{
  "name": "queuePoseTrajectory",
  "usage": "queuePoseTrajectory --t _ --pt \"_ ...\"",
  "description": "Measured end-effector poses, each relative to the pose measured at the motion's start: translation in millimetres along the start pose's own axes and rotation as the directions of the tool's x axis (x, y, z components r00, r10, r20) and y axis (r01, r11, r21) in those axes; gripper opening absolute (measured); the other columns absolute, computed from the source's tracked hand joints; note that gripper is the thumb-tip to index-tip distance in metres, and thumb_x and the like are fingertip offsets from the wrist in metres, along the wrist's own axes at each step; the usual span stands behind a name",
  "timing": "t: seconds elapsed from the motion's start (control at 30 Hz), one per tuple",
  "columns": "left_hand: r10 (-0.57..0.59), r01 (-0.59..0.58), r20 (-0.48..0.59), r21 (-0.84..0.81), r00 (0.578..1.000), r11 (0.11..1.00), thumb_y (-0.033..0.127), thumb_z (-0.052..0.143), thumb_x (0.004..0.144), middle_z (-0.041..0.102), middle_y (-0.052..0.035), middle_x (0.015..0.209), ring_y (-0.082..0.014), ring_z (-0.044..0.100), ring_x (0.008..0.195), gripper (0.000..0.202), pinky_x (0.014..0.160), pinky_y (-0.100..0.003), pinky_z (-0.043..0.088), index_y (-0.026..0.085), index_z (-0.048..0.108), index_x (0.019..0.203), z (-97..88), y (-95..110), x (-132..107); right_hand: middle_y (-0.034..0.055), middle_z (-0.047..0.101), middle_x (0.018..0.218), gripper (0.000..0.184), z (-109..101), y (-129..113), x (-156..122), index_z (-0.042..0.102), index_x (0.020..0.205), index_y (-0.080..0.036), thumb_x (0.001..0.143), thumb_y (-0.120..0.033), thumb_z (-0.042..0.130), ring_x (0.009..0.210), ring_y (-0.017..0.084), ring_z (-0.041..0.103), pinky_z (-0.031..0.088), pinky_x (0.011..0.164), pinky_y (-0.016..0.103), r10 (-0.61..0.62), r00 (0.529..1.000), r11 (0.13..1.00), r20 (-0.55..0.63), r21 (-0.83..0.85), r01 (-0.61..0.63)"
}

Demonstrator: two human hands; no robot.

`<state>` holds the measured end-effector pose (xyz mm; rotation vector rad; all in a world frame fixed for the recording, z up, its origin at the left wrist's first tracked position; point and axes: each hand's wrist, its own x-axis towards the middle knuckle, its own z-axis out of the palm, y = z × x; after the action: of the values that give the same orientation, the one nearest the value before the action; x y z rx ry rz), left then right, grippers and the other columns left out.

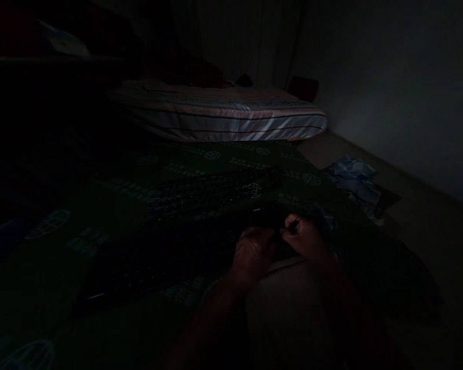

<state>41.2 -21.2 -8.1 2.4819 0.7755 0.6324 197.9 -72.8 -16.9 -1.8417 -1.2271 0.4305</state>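
Observation:
A black keyboard [170, 257] lies at a slant on a green printed sheet, and its surface is very dark. At its right end, my left hand [253, 251] rests with curled fingers; the fingertips and whatever is under them are lost in shadow. Close beside it, my right hand [303, 236] is closed in a pinch over the same end. A small dark patch shows between its fingers, too dim to name. Behind the keyboard, several small black pieces that look like loose keycaps [212, 191] lie in rows.
The green sheet [111, 216] carries white globe prints and lettering. Beyond it is a mattress [231, 121] with a striped cover. Crumpled pale plastic or cloth [353, 177] lies on the floor at right, near a bare wall [401, 92]. A shelf [54, 59] stands at upper left.

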Motion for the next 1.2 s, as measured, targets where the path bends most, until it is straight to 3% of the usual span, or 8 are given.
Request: queuePoseTrajectory --t 0.17,0.27,0.43,0.8,0.93,1.2 --pt "0.002 -0.005 0.018 0.15 1.0 0.989 0.019 0.056 0.072 0.057 -0.01 0.102 -0.0266 0.047 0.103 0.017 0.091 -0.043 0.042 0.017 0.063 0.087 3.0 15 8 -0.0026 0.051 0.057 0.006 3 -1 -4 0.048 0.063 -0.021 0.062 -0.025 0.052 0.054 0.013 0.05 0.039 0.052 0.024 -0.002 1.0 0.999 -0.007 0.035 0.003" --pt "-0.037 0.025 0.079 0.151 0.996 0.988 0.019 0.054 0.073 0.054 -0.0132 0.111 -0.0312 0.042 0.111 0.017 0.093 -0.047 0.04 0.014 0.065 0.086 7.7 19 14 -0.0029 0.05 0.055 0.005 3 0 -7 0.047 0.061 -0.022 0.061 -0.024 0.051 0.052 0.013 0.049 0.039 0.05 0.024 0.044 0.999 0.997 -0.009 0.067 -0.043" --pt "-0.053 0.045 0.057 0.128 0.997 0.991 0.024 0.055 0.074 0.054 -0.0105 0.116 -0.0289 0.043 0.113 0.017 0.095 -0.046 0.039 0.017 0.065 0.087 18.7 12 15 -0.0041 0.047 0.053 0.005 5 6 -10 0.046 0.06 -0.022 0.06 -0.024 0.051 0.05 0.013 0.045 0.037 0.048 0.024 0.081 0.995 0.993 -0.055 0.088 -0.076" --pt "-0.065 0.064 0.008 0.051 0.998 0.997 0.026 0.057 0.075 0.056 -0.0089 0.115 -0.0277 0.044 0.111 0.016 0.092 -0.045 0.039 0.019 0.067 0.085 23.9 10 11 -0.0029 0.045 0.049 0.011 2 1 -11 0.047 0.052 -0.021 0.054 -0.03 0.053 0.048 0.013 0.043 0.036 0.045 0.024 0.072 0.985 0.988 -0.156 0.149 -0.049" --pt "-0.057 0.057 -0.006 0.024 0.998 0.998 0.029 0.057 0.075 0.057 -0.0079 0.113 -0.0271 0.044 0.111 0.016 0.092 -0.045 0.039 0.02 0.067 0.085 25.3 10 10 -0.0033 0.045 0.047 0.013 0 3 -11 0.048 0.053 -0.021 0.054 -0.032 0.055 0.044 0.012 0.042 0.035 0.041 0.024 0.125 0.978 0.981 -0.168 0.171 -0.096" --pt "-0.013 0.011 -0.037 -0.039 0.999 0.999 0.026 0.054 0.078 0.062 -0.0073 0.104 -0.0236 0.048 0.108 0.015 0.094 -0.041 0.037 0.02 0.065 0.085 23.3 10 9 -0.0056 0.043 0.04 0.02 1 10 -15 0.048 0.059 -0.02 0.06 -0.033 0.062 0.035 0.009 0.038 0.03 0.033 0.021 0.225 0.969 0.933 -0.101 0.308 -0.184"
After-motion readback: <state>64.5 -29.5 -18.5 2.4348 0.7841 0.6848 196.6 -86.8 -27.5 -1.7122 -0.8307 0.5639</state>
